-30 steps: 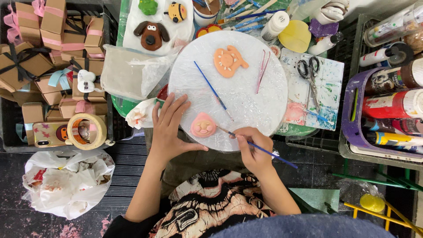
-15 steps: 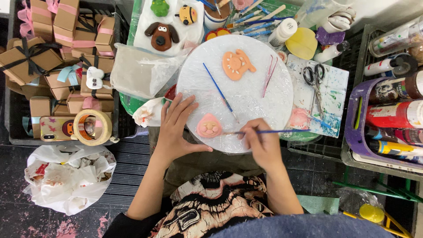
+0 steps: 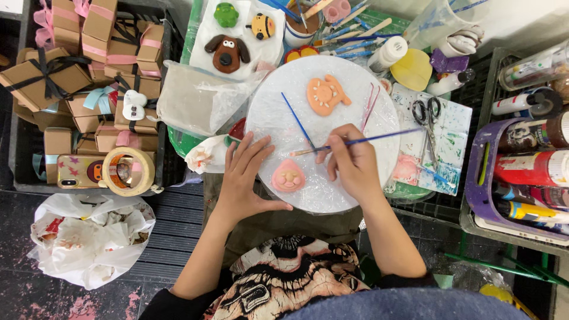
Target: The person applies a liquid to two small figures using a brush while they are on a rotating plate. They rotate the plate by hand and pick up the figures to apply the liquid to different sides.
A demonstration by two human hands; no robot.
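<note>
Pink clay face [image 3: 288, 176] lies near me on the white round board [image 3: 379, 118]. My left hand [image 3: 244, 178] rests beside it, fingers spread flat. My right hand [image 3: 351, 161] pinches a blue paintbrush [image 3: 379, 137] just above. Farther off sits an orange clay figure [image 3: 326, 93].

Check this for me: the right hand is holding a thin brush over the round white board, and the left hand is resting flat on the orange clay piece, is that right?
Not quite. In the head view the left hand rests on the round white board beside the pink clay piece, not on the orange clay piece, which lies untouched at the board's far side. The rest holds: the right hand holds a thin brush over the board.
</note>
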